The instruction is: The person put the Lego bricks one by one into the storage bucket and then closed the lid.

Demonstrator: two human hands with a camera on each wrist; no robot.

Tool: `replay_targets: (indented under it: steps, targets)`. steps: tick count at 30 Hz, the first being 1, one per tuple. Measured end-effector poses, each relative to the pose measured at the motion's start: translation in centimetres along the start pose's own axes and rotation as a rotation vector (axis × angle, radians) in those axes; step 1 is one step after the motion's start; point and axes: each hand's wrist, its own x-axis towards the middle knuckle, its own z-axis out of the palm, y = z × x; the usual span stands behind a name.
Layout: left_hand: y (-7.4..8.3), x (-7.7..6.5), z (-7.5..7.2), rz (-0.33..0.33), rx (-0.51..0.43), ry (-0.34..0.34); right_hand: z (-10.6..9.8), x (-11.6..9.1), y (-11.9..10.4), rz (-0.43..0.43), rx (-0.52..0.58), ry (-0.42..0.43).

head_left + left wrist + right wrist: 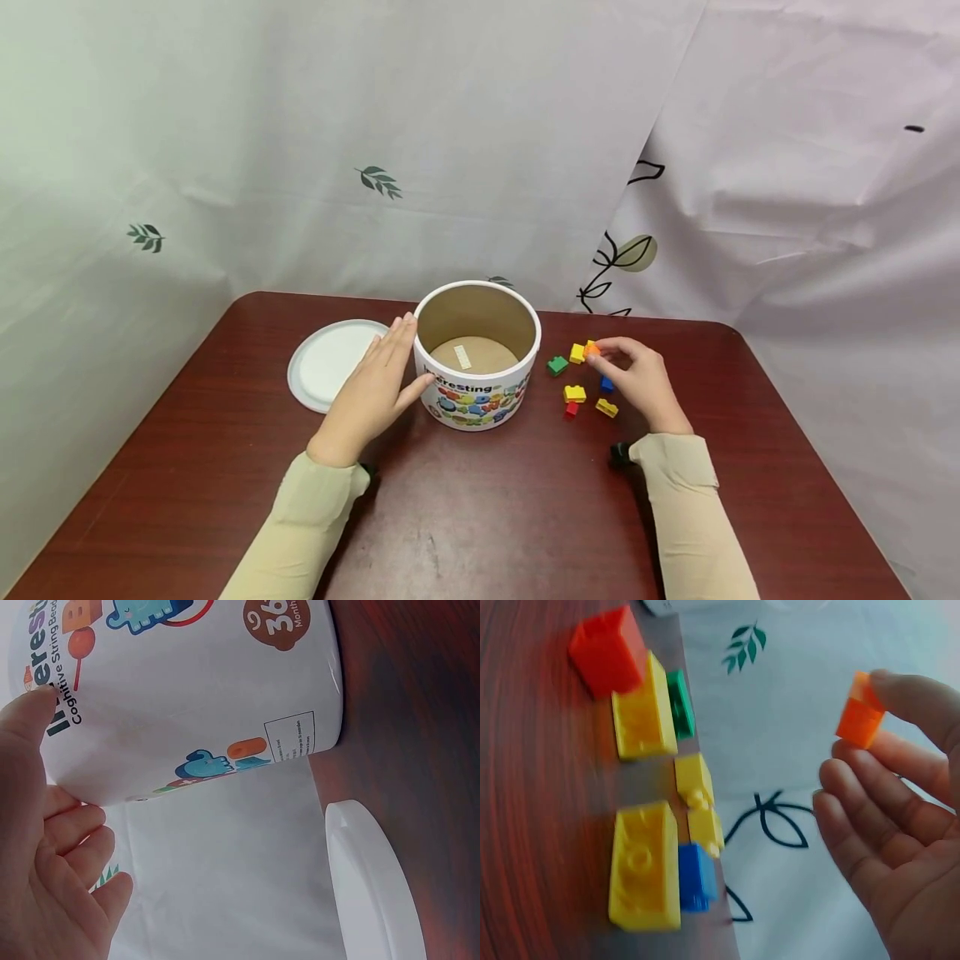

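Note:
A white round tub [472,408] with colorful print stands uncovered on the table, a small pale strip [462,357] lying on its floor. My left hand [371,392] rests against the tub's left side, fingers straight along the rim and thumb on the front wall. Between thumb and fingertip, my right hand [641,379] pinches an orange building block [859,712], raised off the table. Under and around that hand lie a green block [557,366], several yellow blocks [574,394], a red block [572,410] and a blue block [607,384].
A white round lid [322,367] lies on the table left of the tub, partly behind the left hand. The dark red table [480,517] ends at a pale curtain [480,150] with leaf prints along its back edge.

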Motion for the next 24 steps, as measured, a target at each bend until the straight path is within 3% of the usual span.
replay_targets:
  steps: [9,16,24]
  targets:
    - [-0.1,-0.1,0.0,-0.005,-0.010,0.006,1.2,0.2,-1.8,-0.042,0.164,0.066]
    - [0.0,-0.2,0.0,-0.010,-0.018,-0.007,1.8,0.5,-4.5,-0.036,0.271,0.090]
    - [-0.1,-0.1,-0.1,-0.014,-0.015,-0.010,2.4,2.4,-8.6,-0.160,0.336,0.077]
